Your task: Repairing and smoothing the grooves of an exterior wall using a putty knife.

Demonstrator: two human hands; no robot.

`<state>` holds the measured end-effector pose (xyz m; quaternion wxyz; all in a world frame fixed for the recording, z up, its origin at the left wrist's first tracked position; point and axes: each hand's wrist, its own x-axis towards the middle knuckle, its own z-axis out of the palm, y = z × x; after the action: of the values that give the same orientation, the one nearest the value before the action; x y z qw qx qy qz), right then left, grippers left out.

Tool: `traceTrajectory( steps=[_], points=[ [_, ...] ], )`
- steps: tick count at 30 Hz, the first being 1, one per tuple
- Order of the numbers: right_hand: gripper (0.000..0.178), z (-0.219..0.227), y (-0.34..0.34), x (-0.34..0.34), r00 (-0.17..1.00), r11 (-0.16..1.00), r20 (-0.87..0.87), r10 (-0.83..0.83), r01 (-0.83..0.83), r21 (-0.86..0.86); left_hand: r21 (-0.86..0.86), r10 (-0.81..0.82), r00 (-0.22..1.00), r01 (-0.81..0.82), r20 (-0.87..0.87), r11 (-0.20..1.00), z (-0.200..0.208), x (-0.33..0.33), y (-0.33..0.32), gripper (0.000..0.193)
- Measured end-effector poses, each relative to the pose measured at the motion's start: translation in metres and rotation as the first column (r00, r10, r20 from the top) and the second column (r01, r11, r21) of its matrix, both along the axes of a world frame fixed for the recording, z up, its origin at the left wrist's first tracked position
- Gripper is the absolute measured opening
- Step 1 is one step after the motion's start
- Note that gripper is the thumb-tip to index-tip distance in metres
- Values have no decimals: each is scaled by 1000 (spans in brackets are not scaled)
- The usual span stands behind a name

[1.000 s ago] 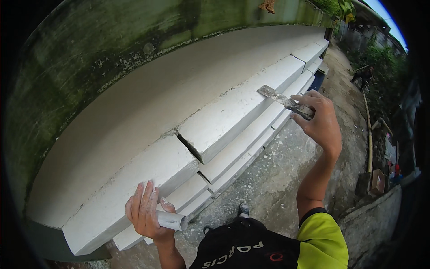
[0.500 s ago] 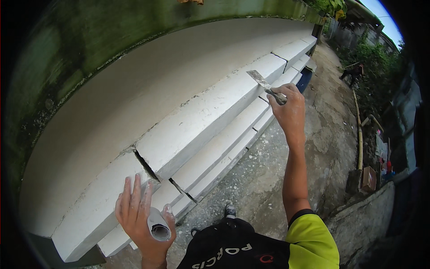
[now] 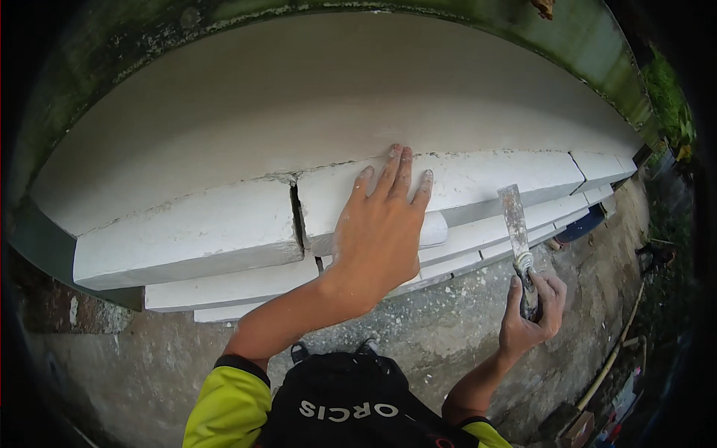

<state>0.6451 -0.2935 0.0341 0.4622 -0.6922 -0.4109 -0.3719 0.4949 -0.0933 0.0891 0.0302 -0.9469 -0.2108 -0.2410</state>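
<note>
The person stood close against a long white moulding (image 3: 224,231) that ran as stepped ledges along the foot of a smooth white wall (image 3: 321,97). The left hand (image 3: 381,224) lay flat on the top ledge, fingers spread and pressing near its upper edge; under the palm a pale roll (image 3: 435,228) poked out to the right, and I could not tell whether the hand held it or merely rested over it. The right hand (image 3: 532,306) was closed in a fist around the handle of a putty knife (image 3: 515,224), its narrow blade pointing up and lying against the lower steps of the moulding, just beside the left hand.

As for how far the work had got, I judged it well along but not finished. The wall above looked evenly skimmed and clean, and most of the ledge faces were white and smooth. What remained was plain enough: a dark vertical crack (image 3: 297,216) split the top ledge just left of the flat hand, another joint (image 3: 576,166) showed towards the right end, and a rough line ran along the seam where ledge met wall. Those gaps looked unfilled. Below, the concrete ground (image 3: 418,328) was speckled with white, and the top of the wall was green with moss (image 3: 567,37).
</note>
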Motion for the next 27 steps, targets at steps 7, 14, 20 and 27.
traceTrajectory(
  steps=[7, 14, 20, 27],
  points=[
    [24, -34, -29, 11, 984, 997, -160, 72, -75, -14, -108, 46, 999, -43, 28, 993, -6, 10, -5, 72],
    [23, -71, -46, 1, 950, 989, -289, 119, -140, -53, -61, 111, 993, -108, 44, 992, 6, 10, -17, 62],
    [24, -89, -56, -8, 933, 987, -348, 97, -135, -87, -70, 197, 980, -196, 4, 978, 6, 3, -15, 59],
    [17, -96, -63, -21, 912, 996, -406, 63, -86, -39, -288, -426, 886, 463, 181, 838, 2, -14, 3, 58]
  ],
)
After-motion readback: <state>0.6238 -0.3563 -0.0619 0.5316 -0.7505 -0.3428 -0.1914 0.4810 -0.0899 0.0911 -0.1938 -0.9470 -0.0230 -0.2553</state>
